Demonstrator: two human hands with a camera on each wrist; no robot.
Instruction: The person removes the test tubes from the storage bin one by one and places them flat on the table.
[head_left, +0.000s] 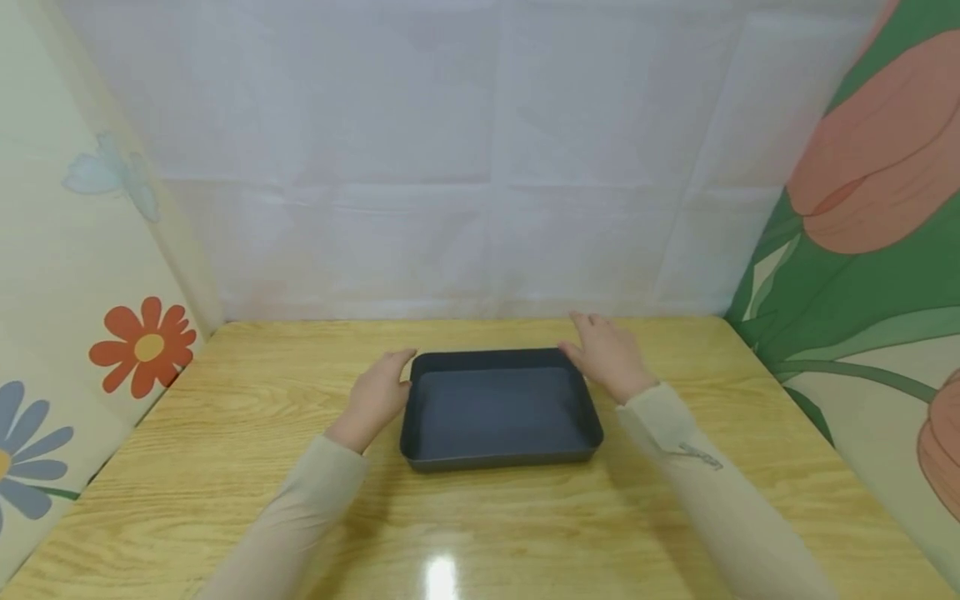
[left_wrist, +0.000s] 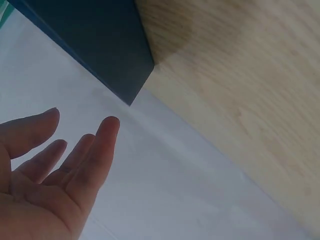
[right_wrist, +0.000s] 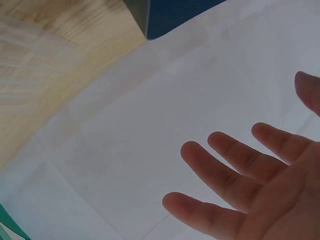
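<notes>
A dark tray [head_left: 498,408] sits mid-counter [head_left: 225,467]. The left hand [head_left: 375,397] at nine o'clock and right hand [head_left: 609,357] at two flank it, fingers [left_wrist: 102,145] loose and spread, gripping nothing.

You've got a dark grey tray [head_left: 500,412] lying flat on the table, open side up and empty. It's rectangular with rounded corners and low walls, long side facing you, sitting mid-table and a little nearer the back edge.
</notes>
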